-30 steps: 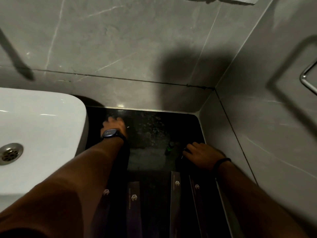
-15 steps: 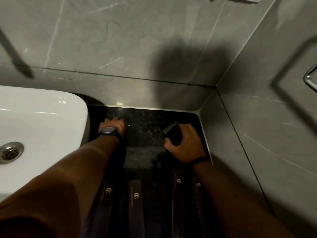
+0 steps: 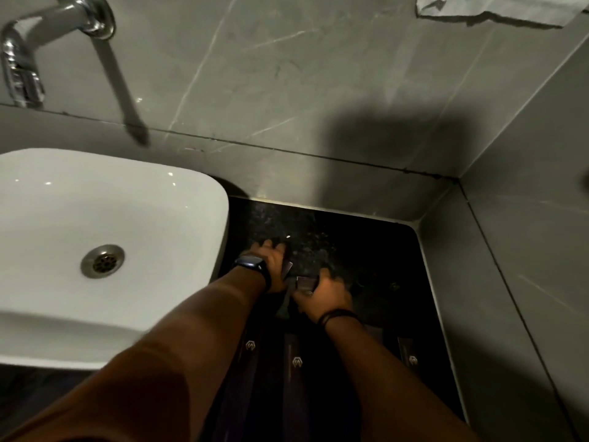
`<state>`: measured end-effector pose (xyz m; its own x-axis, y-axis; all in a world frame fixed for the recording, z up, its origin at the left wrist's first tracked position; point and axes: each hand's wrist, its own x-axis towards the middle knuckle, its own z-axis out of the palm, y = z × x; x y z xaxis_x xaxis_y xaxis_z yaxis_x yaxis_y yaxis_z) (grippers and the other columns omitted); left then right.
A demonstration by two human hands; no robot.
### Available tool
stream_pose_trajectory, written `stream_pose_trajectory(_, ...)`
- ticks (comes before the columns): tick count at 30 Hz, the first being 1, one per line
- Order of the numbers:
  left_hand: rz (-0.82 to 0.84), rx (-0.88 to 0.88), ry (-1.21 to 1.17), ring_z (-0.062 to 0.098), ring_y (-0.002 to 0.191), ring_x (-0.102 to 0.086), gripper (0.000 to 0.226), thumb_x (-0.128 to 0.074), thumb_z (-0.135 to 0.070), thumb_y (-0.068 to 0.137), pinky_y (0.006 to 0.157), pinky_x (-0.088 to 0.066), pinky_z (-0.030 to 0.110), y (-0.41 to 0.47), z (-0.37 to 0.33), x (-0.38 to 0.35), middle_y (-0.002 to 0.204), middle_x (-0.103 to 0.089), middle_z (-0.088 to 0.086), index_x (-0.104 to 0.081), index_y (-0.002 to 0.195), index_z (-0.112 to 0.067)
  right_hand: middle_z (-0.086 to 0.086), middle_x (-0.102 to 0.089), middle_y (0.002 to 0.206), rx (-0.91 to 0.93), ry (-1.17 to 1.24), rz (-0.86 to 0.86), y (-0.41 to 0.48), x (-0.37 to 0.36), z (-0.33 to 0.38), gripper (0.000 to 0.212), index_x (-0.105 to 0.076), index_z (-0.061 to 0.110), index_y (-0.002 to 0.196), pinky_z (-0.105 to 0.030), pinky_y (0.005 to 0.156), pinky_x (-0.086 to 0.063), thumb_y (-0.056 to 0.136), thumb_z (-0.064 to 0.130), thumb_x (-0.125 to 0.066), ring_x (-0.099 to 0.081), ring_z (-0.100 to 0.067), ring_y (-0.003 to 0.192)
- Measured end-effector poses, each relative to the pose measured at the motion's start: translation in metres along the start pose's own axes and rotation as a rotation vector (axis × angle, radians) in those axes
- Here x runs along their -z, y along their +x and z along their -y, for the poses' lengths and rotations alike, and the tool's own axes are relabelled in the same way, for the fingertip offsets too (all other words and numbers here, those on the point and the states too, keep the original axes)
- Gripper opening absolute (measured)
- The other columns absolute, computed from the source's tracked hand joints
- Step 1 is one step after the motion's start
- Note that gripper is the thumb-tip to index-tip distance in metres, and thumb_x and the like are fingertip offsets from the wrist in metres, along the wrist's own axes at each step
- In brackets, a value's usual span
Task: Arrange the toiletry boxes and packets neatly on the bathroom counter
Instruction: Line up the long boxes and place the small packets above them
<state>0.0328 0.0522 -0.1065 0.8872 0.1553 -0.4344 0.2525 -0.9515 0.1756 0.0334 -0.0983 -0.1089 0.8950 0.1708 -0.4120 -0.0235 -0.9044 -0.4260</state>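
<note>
On the black speckled counter [image 3: 376, 244] my left hand [image 3: 271, 260], with a dark watch on its wrist, grips a small dark box [image 3: 287, 269] beside the basin. My right hand [image 3: 325, 295] is closed on another small dark box [image 3: 307, 283] right next to it; the two boxes nearly touch. Nearer to me several long dark packets with a pale logo lie side by side: one [image 3: 250, 349] under my left forearm, one [image 3: 296, 365] between my arms, one [image 3: 411, 357] at the right. The light is dim, so box details are hard to make out.
A white basin [image 3: 105, 218] with a metal drain [image 3: 102, 261] fills the left. A chrome tap [image 3: 35, 49] juts from the grey tiled wall above it. Grey tile walls close the counter at the back and right. A small dark object [image 3: 394, 286] lies at the right.
My right hand has lifted a small box from the right side of the counter and carried it left, next to my left hand. The view has tilted up and leftward.
</note>
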Motion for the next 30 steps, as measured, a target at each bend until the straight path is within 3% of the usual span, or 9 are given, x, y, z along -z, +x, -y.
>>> stream_pose_trajectory(3,-0.017,0.052,-0.038,0.038,0.135,-0.039,0.062,-0.048,-0.049,0.093,0.112,-0.037,0.046,0.003,0.003,-0.001,0.149,-0.036,0.015,-0.035,0.144,-0.016,-0.018,-0.038,0.130,0.066,-0.071,0.152,0.005,0.007,-0.005,0.077,-0.040,0.025,0.128,-0.038,0.099,-0.046,0.063,0.047,-0.075,-0.050,-0.039,0.116)
stream_pose_trajectory(5,-0.007,0.038,-0.042,0.039,0.135,-0.039,0.063,-0.053,-0.045,0.093,0.113,-0.037,0.046,0.004,0.003,0.000,0.150,-0.035,0.015,-0.033,0.145,-0.016,-0.017,-0.040,0.131,0.104,-0.147,0.205,0.010,0.009,-0.007,0.073,-0.043,0.026,0.124,-0.036,0.098,-0.045,0.062,0.043,-0.077,-0.050,-0.037,0.115)
stream_pose_trajectory(9,0.077,-0.032,0.014,0.037,0.141,-0.032,0.080,-0.067,-0.033,0.086,0.117,-0.030,0.040,0.002,0.007,0.002,0.154,-0.029,0.015,-0.022,0.150,-0.019,-0.017,-0.051,0.124,0.125,-0.167,0.157,0.015,0.011,-0.008,0.056,-0.050,0.022,0.115,-0.034,0.094,-0.047,0.066,0.032,-0.075,-0.052,-0.035,0.113)
stream_pose_trajectory(20,0.138,-0.062,0.093,0.036,0.141,-0.028,0.077,-0.062,-0.039,0.088,0.117,-0.028,0.046,-0.013,0.007,0.003,0.156,-0.027,0.009,-0.018,0.151,-0.027,-0.015,-0.040,0.129,0.128,-0.202,0.118,0.017,0.006,0.002,0.063,-0.041,0.026,0.124,-0.037,0.096,-0.046,0.070,0.033,-0.073,-0.053,-0.036,0.114)
stream_pose_trajectory(24,0.035,-0.018,0.085,0.036,0.142,-0.025,0.090,-0.068,-0.037,0.082,0.117,-0.025,0.045,-0.026,0.008,-0.003,0.155,-0.024,0.010,-0.011,0.152,-0.033,-0.015,-0.037,0.127,0.135,-0.198,0.058,0.002,0.010,0.000,0.084,-0.031,0.024,0.130,-0.043,0.096,-0.049,0.061,0.041,-0.077,-0.052,-0.040,0.112)
stream_pose_trajectory(26,-0.114,0.024,-0.032,0.035,0.140,-0.028,0.095,-0.071,-0.043,0.076,0.116,-0.029,0.043,-0.045,0.005,-0.008,0.154,-0.027,0.010,-0.014,0.152,-0.031,-0.015,-0.040,0.125,0.159,-0.135,-0.032,-0.013,0.013,-0.002,0.081,-0.034,0.022,0.129,-0.043,0.092,-0.051,0.062,0.043,-0.075,-0.053,-0.039,0.109)
stream_pose_trajectory(30,-0.356,0.194,-0.286,0.036,0.128,-0.042,0.080,-0.065,-0.051,0.078,0.108,-0.040,0.041,-0.099,-0.010,-0.024,0.144,-0.037,0.012,-0.031,0.145,-0.022,-0.016,-0.050,0.121,0.169,-0.023,-0.123,-0.057,0.014,-0.010,0.065,-0.041,0.017,0.125,-0.038,0.089,-0.049,0.071,0.041,-0.068,-0.056,-0.037,0.107)
